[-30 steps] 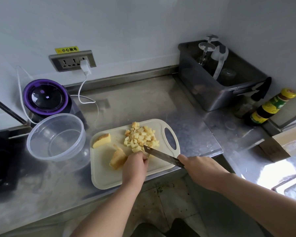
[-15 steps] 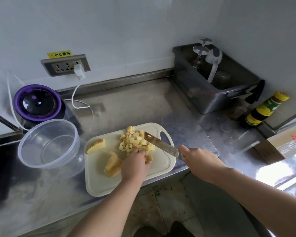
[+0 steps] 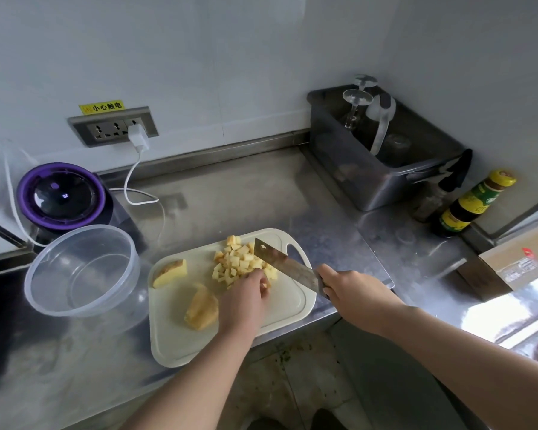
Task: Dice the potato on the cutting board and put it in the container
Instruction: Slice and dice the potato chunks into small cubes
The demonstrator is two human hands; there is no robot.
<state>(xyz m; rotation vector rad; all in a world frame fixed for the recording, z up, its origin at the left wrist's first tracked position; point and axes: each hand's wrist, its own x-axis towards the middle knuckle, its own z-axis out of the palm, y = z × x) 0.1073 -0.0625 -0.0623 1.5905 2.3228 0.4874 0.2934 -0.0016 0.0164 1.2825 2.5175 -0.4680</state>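
Note:
A cream cutting board (image 3: 288, 308) lies on the steel counter. On it sits a heap of diced potato (image 3: 236, 263), with a potato wedge (image 3: 170, 273) to the left and a larger potato piece (image 3: 201, 311) nearer me. My left hand (image 3: 244, 301) rests at the near edge of the dice, fingers bent down onto the pieces. My right hand (image 3: 351, 293) grips the handle of a cleaver (image 3: 284, 266), whose blade stands against the right side of the heap. A clear round plastic container (image 3: 81, 270) stands empty left of the board.
A purple-lidded appliance (image 3: 61, 193) sits behind the container, and a white charger cable (image 3: 137, 181) runs from the wall socket (image 3: 114, 127). A grey tub (image 3: 382, 150) with glasses stands at the back right, bottles (image 3: 469, 204) beside it. A cardboard box (image 3: 516, 265) is far right.
The cleaver blade has swung from the near side of the dice round to their right side, pointing away from me. My left hand stayed at the heap's near edge.

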